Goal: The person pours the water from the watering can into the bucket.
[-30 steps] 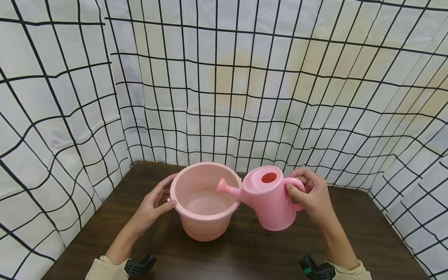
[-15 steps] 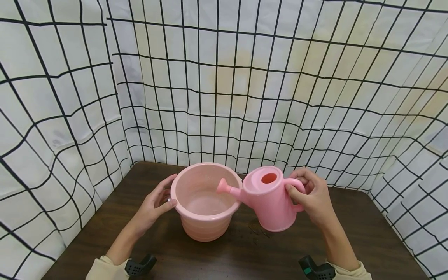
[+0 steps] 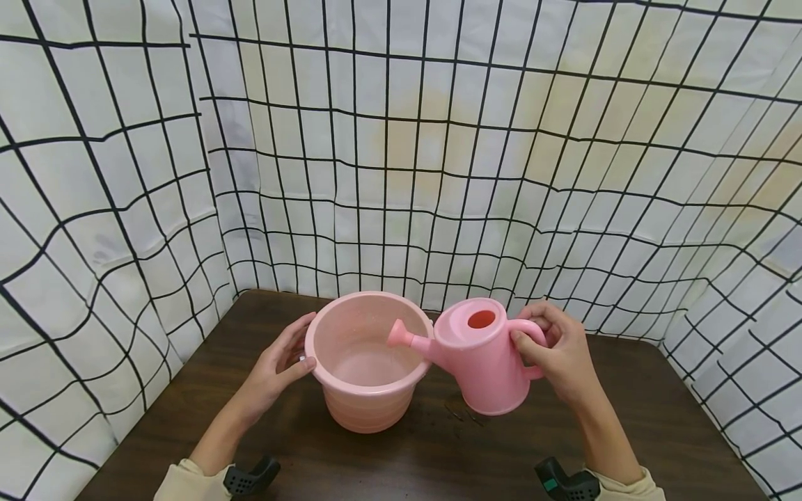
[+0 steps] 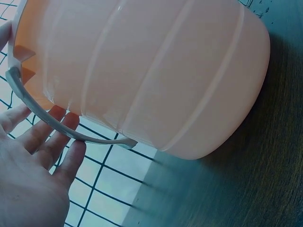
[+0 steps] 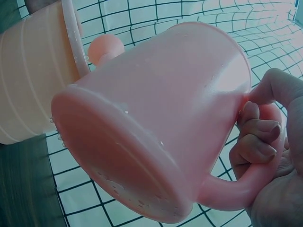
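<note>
A pale pink bucket stands on the dark table, its grey handle hanging down at the left side in the left wrist view. My left hand holds the bucket's left rim, thumb at the rim and fingers against the outer wall near the handle. My right hand grips the loop handle of a pink watering can, raised off the table and tilted left. Its spout rose hangs over the bucket's opening. Water drops cling to the can's base. No stream shows from the spout.
The brown wooden table has small wet marks beneath the watering can. White sheets with a black grid rise around the back and sides. Dark devices are strapped at both wrists.
</note>
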Demonstrator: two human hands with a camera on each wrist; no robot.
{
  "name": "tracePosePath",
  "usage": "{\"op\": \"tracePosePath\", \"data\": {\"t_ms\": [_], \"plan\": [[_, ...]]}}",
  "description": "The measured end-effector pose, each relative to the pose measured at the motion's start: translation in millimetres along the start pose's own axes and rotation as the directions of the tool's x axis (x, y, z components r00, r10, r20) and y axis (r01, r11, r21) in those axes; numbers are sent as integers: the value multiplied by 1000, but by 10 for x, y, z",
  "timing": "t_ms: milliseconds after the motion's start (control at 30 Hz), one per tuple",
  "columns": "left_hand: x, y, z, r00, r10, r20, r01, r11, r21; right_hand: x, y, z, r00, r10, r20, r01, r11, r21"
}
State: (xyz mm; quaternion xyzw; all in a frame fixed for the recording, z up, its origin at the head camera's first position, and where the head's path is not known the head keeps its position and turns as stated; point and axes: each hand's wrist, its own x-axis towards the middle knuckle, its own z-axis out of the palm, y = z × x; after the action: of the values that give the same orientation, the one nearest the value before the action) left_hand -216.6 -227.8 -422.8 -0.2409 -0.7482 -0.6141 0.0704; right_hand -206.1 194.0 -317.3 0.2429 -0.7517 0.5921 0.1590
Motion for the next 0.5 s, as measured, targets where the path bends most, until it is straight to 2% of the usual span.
{"op": "tracePosePath", "data": {"t_ms": [233,500], "plan": [[-3,17,6,1000,19,4,-19,1000,-9,-4,9,-2,1000,9,-8,-9,1000,8],[-4,-1,0,1000,3,7,-3,1000,1,4,18,-10,1000,21,12,-21,1000,7]]}}
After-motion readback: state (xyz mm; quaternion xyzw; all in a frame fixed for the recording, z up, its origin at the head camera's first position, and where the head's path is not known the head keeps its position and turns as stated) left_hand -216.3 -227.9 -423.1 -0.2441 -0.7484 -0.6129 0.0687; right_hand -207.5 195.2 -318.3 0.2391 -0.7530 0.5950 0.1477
